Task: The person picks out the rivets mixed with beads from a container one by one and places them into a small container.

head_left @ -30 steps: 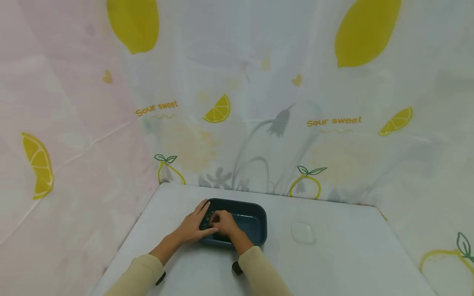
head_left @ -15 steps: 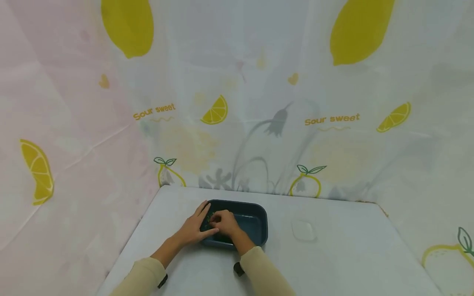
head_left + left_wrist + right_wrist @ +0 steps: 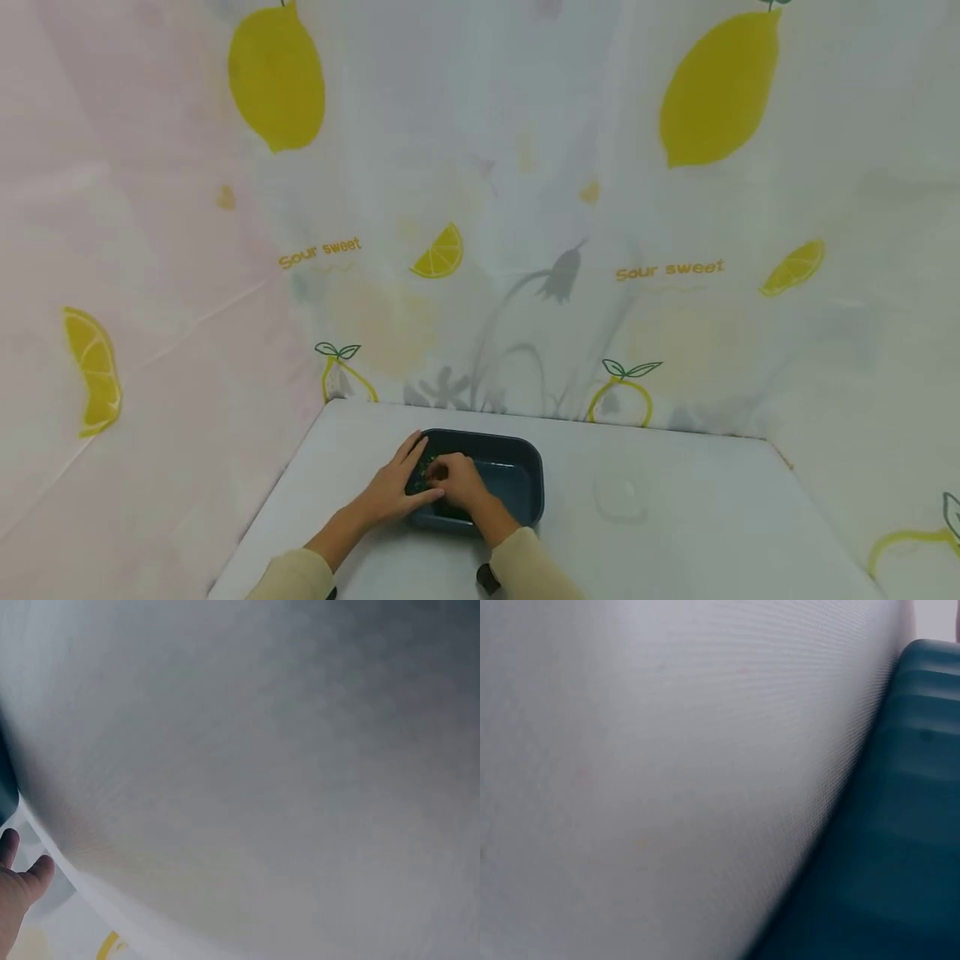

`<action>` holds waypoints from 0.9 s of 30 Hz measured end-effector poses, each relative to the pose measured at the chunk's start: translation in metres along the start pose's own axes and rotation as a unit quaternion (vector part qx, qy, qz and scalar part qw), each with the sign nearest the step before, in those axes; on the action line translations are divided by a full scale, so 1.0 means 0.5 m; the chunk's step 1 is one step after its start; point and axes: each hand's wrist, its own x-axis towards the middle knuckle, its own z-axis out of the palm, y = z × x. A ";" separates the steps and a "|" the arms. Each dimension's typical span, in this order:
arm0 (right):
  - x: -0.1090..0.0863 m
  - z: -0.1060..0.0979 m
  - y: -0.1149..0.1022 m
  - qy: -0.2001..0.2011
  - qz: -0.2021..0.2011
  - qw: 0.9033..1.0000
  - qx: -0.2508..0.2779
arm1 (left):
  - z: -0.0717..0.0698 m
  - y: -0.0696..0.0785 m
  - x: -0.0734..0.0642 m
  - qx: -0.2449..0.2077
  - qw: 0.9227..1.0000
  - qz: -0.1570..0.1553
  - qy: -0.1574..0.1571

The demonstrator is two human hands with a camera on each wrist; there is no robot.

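A dark blue rectangular baking dish [image 3: 510,485] stands on the white table. My left hand [image 3: 392,492] rests on its left end, with fingers and thumb spread over the rim. Small green and yellowish bits [image 3: 422,473] lie in the left part of the dish, partly covered by my hands. Over these bits my right hand [image 3: 459,482] reaches into the dish with its fingers curled and tips together. Whether anything is between those fingertips is too small to tell. The left wrist view catches only part of the left hand [image 3: 22,881]; the right wrist view shows the dish's ribbed outer side [image 3: 922,787].
A clear, rounded-square piece [image 3: 621,497] lies on the white table [image 3: 697,517] to the right of the dish. Behind the table's far edge hangs a lemon-print sheet [image 3: 480,208], which also covers the sides.
The head view has tilted slightly upward, so everything sits lower in it. My right fingers make small movements over the bits; the left hand keeps its place on the dish.
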 end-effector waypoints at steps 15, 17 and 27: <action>-0.017 -0.001 -0.008 0.022 -0.021 0.998 -0.058 | 0.008 0.003 -0.011 -0.005 1.000 -0.007 -0.004; -0.020 0.002 -0.009 0.021 -0.021 0.998 -0.062 | 0.010 0.003 -0.013 0.000 1.000 -0.005 -0.001; -0.011 -0.022 -0.010 0.043 -0.049 0.995 -0.071 | 0.004 0.003 0.001 -0.003 1.000 -0.001 0.001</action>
